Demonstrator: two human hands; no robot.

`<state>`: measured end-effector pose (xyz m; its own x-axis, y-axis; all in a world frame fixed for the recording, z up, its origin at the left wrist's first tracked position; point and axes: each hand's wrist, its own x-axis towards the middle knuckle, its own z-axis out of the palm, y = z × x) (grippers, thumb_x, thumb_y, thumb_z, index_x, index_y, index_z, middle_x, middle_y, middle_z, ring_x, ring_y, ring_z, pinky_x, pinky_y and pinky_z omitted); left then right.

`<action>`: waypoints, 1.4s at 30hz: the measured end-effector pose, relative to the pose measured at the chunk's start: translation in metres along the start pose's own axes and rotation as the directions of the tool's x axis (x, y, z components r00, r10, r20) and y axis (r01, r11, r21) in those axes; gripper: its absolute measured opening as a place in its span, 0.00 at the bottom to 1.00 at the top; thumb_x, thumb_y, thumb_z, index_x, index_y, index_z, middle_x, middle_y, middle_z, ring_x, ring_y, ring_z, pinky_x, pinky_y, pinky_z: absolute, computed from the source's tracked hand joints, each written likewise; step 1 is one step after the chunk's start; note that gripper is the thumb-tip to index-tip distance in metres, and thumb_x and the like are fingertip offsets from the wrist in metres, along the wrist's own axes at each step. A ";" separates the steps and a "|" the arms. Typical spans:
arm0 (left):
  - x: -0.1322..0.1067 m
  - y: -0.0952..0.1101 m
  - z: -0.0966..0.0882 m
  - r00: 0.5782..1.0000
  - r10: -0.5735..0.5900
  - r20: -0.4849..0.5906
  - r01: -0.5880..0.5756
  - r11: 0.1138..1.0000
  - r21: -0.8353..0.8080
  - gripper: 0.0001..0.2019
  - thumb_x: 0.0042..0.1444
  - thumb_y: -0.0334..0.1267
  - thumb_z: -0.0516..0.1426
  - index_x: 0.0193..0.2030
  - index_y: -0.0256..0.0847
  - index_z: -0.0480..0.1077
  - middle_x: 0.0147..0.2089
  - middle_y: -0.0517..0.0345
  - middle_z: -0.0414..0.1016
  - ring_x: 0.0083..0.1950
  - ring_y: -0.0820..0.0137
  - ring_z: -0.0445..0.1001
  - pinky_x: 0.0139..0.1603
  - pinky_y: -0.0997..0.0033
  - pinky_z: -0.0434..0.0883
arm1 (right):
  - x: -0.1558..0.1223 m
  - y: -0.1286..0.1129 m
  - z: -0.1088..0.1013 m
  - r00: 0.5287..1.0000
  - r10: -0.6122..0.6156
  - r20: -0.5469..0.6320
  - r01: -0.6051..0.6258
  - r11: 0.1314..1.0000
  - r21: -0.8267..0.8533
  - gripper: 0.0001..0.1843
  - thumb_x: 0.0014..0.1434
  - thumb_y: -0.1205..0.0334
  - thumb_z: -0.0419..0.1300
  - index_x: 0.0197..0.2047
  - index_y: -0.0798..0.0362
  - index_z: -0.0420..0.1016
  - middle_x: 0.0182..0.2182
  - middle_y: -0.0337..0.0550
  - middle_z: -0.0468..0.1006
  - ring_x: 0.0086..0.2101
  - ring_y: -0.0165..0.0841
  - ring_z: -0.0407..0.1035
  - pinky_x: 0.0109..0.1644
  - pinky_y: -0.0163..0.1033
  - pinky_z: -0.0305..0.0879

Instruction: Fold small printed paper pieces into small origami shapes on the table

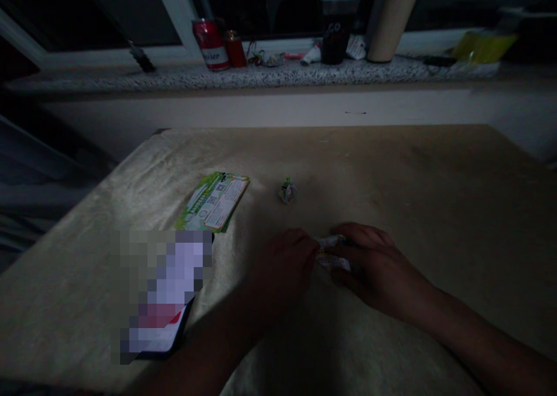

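A small printed slip [333, 251] sits pinched between the two hands, low on the desk [435, 181], pale with bits of colour on it. The room is too dim to read any of it. The left hand [282, 265] has its fingertips closed on the slip's left end, knuckles curled over. The right hand [374, 268] lies flatter, its fingers drawn together over the slip's right part and pressing it toward the desk. The two hands nearly meet, with only the slip showing in the gap between them.

Just beyond the left hand, apart from it, lies a little folded scrap [288, 191] with green and white on it, alone on the tan cover. Further out on the left hand's outer side is a green leaflet [213, 201] lying flat and slanted. Nearer the person than that, and just touching the leaflet's lower corner, is a phone [163, 291] with its screen lit — the brightest thing on the desk.

Well beyond both hands, past the far edge of the desk, runs a speckled windowsill [130, 79]. On it stand a red can [212, 43], a dark shaker bottle [337, 27] with a pale lid, and beside that a cardboard tube [391, 18] — with small clutter between them that I cannot make out.
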<state>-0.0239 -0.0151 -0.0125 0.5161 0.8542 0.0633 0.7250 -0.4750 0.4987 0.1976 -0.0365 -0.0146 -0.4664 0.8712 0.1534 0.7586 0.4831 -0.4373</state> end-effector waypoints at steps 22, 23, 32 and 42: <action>-0.008 0.006 0.014 0.996 -0.023 -0.081 0.035 0.988 0.151 0.06 0.66 0.39 0.60 0.45 0.42 0.76 0.45 0.53 0.79 0.47 0.58 0.75 0.52 0.54 0.70 | -0.002 0.005 -0.002 0.998 -0.009 0.062 0.010 1.000 -0.017 0.29 0.53 0.66 0.65 0.59 0.43 0.79 0.62 0.46 0.73 0.62 0.49 0.66 0.64 0.58 0.62; -0.008 0.006 0.014 0.996 -0.025 -0.087 0.038 0.988 0.153 0.06 0.65 0.40 0.61 0.45 0.42 0.76 0.45 0.53 0.79 0.47 0.58 0.76 0.52 0.54 0.70 | -0.003 0.005 -0.003 0.998 -0.009 0.063 0.010 1.000 -0.018 0.29 0.52 0.67 0.65 0.59 0.43 0.78 0.62 0.46 0.73 0.62 0.49 0.66 0.64 0.58 0.62; -0.006 0.008 0.010 0.994 -0.072 -0.080 0.084 0.984 0.157 0.12 0.60 0.47 0.64 0.45 0.42 0.77 0.45 0.51 0.80 0.47 0.56 0.77 0.51 0.53 0.71 | -0.003 0.006 -0.002 0.997 -0.011 0.081 0.011 1.000 -0.006 0.35 0.49 0.69 0.64 0.61 0.43 0.77 0.63 0.46 0.72 0.63 0.49 0.64 0.66 0.58 0.59; -0.004 0.012 0.010 0.993 -0.108 -0.043 0.115 0.972 0.205 0.18 0.58 0.54 0.64 0.45 0.42 0.78 0.45 0.48 0.80 0.47 0.54 0.77 0.51 0.51 0.71 | -0.003 0.007 -0.002 0.998 -0.026 0.059 0.026 1.000 0.006 0.34 0.49 0.70 0.64 0.60 0.42 0.78 0.62 0.47 0.73 0.61 0.51 0.66 0.64 0.60 0.62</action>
<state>-0.0131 -0.0264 -0.0159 0.4145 0.9089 0.0458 0.8574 -0.4070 0.3151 0.2049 -0.0360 -0.0164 -0.5122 0.8515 0.1124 0.7433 0.5051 -0.4387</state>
